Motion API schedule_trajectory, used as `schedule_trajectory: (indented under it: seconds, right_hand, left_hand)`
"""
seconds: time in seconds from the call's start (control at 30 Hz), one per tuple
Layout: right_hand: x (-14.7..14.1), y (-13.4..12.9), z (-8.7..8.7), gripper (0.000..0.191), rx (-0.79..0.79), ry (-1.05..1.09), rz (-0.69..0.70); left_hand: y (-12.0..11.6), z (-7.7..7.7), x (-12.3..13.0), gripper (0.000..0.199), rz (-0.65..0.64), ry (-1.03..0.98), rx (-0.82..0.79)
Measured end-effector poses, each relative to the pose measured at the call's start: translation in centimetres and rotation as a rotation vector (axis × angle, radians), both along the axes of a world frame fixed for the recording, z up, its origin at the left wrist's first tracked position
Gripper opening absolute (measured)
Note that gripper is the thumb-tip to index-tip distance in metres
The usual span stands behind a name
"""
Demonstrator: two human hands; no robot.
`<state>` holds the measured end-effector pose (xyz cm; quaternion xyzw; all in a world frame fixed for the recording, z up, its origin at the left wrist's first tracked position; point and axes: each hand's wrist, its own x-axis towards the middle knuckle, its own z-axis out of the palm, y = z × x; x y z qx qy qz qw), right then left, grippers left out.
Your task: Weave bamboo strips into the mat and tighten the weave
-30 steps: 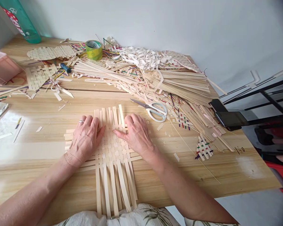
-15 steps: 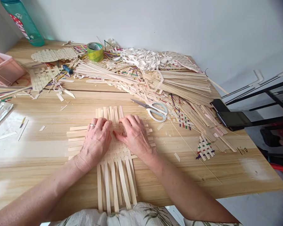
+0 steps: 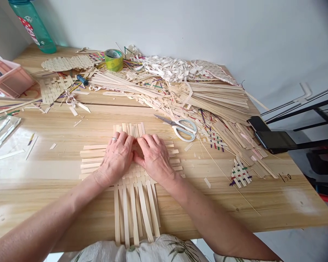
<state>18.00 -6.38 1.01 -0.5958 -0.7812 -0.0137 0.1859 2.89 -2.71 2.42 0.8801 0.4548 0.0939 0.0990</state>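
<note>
A woven piece of pale flat wood strips (image 3: 135, 177) lies on the table in front of me, its loose strip ends spreading to both sides, away from me and toward my lap. My left hand (image 3: 118, 155), with a ring on one finger, rests on the far left part of the weave, fingers curled and pressed onto the strips. Beside it, my right hand (image 3: 156, 156) has its fingers bent over the strips, thumb pointing inward. The two hands almost touch at the fingertips. They cover the far middle of the weave, so the strips under the fingers are hidden.
White-handled scissors (image 3: 184, 130) lie beyond my right hand. Behind are a pile of loose strips (image 3: 210, 98), yellow tape (image 3: 114, 63) and a teal bottle (image 3: 36, 31). A pink basket (image 3: 15, 80) stands left. Phones (image 3: 274, 140) lie near the right edge.
My left hand has shifted right, and the gap between my hands has narrowed. The whole view has slid slightly to the right. The weave stays in place on the table.
</note>
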Motion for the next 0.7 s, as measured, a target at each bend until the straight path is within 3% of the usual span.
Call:
schedule_trajectory:
  seconds: [0.23, 0.7]
  right_hand:
    - [-0.33, -0.05, -0.07, 0.014, -0.001, 0.061, -0.030]
    - [-0.67, 0.05, -0.28, 0.009, -0.009, -0.018, -0.016]
  left_hand:
    - [-0.13, -0.46, 0.15, 0.019, 0.027, 0.030, 0.055]
    - [-0.27, -0.40, 0.53, 0.013, 0.039, 0.105, 0.071]
